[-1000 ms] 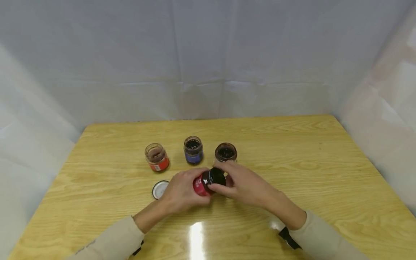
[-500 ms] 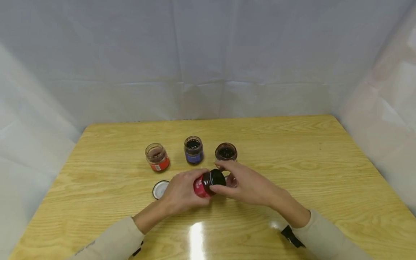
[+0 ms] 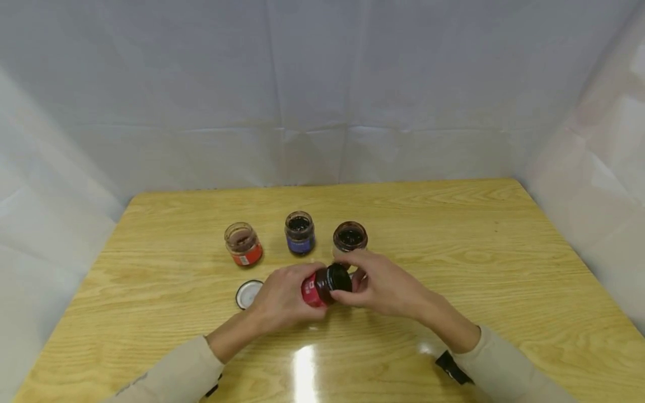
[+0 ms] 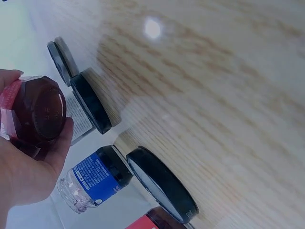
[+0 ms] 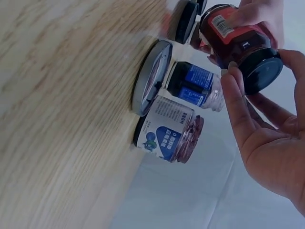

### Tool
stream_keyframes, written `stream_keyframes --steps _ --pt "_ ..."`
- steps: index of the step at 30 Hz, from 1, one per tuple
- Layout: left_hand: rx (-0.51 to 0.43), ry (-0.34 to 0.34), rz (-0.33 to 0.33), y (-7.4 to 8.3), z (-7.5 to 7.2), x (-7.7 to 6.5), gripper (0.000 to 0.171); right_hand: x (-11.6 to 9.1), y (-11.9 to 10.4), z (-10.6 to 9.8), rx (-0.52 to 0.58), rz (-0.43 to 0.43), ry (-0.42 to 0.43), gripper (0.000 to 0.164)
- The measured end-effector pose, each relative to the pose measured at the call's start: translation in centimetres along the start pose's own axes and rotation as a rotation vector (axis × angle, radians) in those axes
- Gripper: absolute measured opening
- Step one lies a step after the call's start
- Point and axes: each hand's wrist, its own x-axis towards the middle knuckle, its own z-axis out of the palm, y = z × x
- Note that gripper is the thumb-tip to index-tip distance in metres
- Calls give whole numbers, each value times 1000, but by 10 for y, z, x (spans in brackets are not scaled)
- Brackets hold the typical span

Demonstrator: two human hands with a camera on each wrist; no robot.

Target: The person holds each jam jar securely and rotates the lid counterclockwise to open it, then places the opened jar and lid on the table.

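Held tilted over the table is a jam jar (image 3: 312,291) with a red label and a black lid (image 3: 340,278). My left hand (image 3: 286,295) grips the jar round its body, and its base faces the camera in the left wrist view. Thumb and fingers of my right hand (image 3: 385,284) pinch the lid at its rim, which the right wrist view shows from the side. Close behind the hands stands an uncapped jar (image 5: 167,130) with a white and blue label. A loose lid (image 3: 249,294) lies upturned beside the left hand.
Two more uncapped jars stand on the wooden table (image 3: 478,240): one with an orange-red label (image 3: 244,246) at left, one with a blue label (image 3: 300,234) in the middle. Further loose lids, such as a black-rimmed lid (image 4: 89,102), lie near the hands. White sheeting (image 3: 322,95) surrounds the table.
The right hand's fingers have shifted a little round the lid. The held jar has moved slightly right and towards me; the standing jars have stayed put.
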Motion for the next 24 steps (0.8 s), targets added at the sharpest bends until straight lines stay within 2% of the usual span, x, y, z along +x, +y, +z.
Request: stream_keyframes --steps 7,11,14,17,21,24 --pt "-13 -22 0 1 1 -1 54 0 6 -5 -16 -77 -59 58" --pt "20 -21 -3 0 2 0 54 -1 6 -5 26 -13 -82 67" --pt "49 -15 -11 0 3 -1 55 -1 3 -1 50 58 -66 73" --pt "63 -12 -12 0 4 0 56 0 0 3 60 104 -34 70" --pt "68 -8 -9 0 3 0 54 -1 0 5 59 92 -5 61" --pt "62 -13 -10 1 3 0 55 -3 1 3 15 30 -1 58"
